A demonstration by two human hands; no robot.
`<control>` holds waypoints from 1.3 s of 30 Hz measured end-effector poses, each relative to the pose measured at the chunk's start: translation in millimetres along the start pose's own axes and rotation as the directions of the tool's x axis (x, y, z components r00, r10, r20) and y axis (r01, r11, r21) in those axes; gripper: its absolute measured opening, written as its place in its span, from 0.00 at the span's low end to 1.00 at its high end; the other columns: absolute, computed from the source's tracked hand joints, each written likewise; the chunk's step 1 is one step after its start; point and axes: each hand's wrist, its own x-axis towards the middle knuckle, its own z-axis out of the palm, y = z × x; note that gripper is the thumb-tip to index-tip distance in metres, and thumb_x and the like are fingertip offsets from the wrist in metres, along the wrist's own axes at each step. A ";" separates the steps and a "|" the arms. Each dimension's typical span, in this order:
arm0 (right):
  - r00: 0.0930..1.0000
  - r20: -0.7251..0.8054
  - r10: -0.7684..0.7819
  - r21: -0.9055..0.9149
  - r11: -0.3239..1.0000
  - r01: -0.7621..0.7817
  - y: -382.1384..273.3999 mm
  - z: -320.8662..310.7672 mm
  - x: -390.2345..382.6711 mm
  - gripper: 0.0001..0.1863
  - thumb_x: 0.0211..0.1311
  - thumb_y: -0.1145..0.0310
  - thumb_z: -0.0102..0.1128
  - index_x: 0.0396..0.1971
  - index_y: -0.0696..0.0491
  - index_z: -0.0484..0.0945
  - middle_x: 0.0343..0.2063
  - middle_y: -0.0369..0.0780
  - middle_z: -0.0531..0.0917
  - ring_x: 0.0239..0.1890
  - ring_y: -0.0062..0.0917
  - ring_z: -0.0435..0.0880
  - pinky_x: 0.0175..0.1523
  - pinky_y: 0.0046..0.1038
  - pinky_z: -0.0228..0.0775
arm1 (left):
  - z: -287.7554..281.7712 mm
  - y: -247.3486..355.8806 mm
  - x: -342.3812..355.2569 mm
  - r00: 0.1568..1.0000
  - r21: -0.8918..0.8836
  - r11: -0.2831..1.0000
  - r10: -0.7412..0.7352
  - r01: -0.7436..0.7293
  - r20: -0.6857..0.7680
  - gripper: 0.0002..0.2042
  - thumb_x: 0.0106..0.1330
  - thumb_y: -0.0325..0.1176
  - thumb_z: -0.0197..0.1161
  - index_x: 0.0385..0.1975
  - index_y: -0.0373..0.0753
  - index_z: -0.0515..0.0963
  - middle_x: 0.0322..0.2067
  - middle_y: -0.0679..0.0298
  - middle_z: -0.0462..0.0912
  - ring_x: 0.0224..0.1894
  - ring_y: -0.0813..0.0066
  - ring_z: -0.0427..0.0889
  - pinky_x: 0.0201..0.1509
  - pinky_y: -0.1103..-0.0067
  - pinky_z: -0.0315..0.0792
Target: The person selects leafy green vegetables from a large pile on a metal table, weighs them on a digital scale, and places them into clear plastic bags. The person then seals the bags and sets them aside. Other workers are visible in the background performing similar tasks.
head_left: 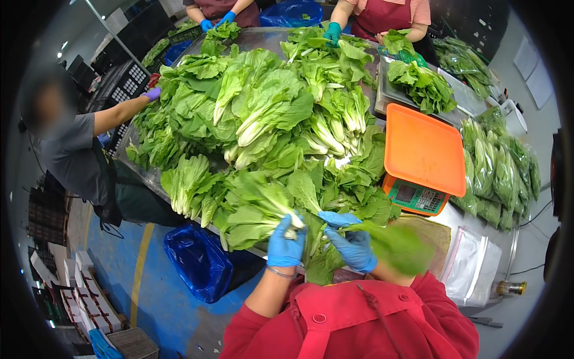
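Note:
My left hand (286, 242), in a blue glove, is closed round the white base of a light-green leafy bunch (257, 209), whose leaves spread leftward over the pile. My right hand (350, 242), gloved the same way, is closed on a motion-blurred green leaf (391, 245) that sticks out to its right. Loose leaves lie under and between both hands at the table's near edge. A large heap of leafy greens (266, 105) covers much of the metal table (143, 173) beyond them.
An orange scale (423, 152), bagged greens (496, 173) and clear bags (469, 266) lie at right. A blue-lined bin (194, 257) stands below left. Three gloved co-workers (116, 167) (218, 15) (379, 18) stand around the table, one near another tray of greens (418, 84).

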 end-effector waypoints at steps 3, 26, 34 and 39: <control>0.950 0.285 0.125 -0.422 0.906 0.007 23.8 -21.1 18.7 0.11 0.57 0.64 0.61 0.37 0.52 0.81 0.34 0.45 0.82 0.33 0.39 0.81 0.37 0.32 0.72 | -0.3 31.0 -6.7 0.978 0.079 0.975 0.208 -0.207 -0.003 0.12 0.63 0.28 0.61 0.46 0.40 0.74 0.39 0.63 0.82 0.42 0.69 0.80 0.46 0.70 0.74; 0.866 0.013 0.499 0.280 0.830 -0.483 33.1 -46.5 92.9 0.11 0.64 0.68 0.55 0.41 0.58 0.79 0.27 0.32 0.81 0.27 0.12 0.76 0.32 0.16 0.66 | -3.0 20.9 -18.2 0.986 0.128 0.984 0.107 -0.123 0.129 0.21 0.66 0.28 0.56 0.59 0.40 0.64 0.50 0.61 0.77 0.52 0.65 0.78 0.42 0.73 0.77; 0.983 -0.179 -0.046 -0.023 0.999 0.042 39.4 -10.5 9.0 0.19 0.59 0.72 0.61 0.51 0.58 0.75 0.37 0.40 0.78 0.34 0.24 0.76 0.41 0.23 0.69 | 25.0 -36.5 -25.9 0.994 0.357 0.930 0.060 -0.091 0.096 0.12 0.64 0.22 0.58 0.47 0.39 0.74 0.36 0.66 0.80 0.30 0.81 0.78 0.42 0.75 0.76; 0.963 -0.047 -0.266 -0.439 0.871 0.219 15.2 0.1 -2.9 0.25 0.54 0.76 0.61 0.55 0.57 0.72 0.38 0.46 0.79 0.38 0.36 0.78 0.42 0.28 0.71 | 15.1 -44.0 -34.0 0.995 0.412 0.909 0.032 -0.068 0.093 0.06 0.63 0.24 0.60 0.39 0.39 0.75 0.28 0.72 0.77 0.30 0.82 0.74 0.47 0.78 0.73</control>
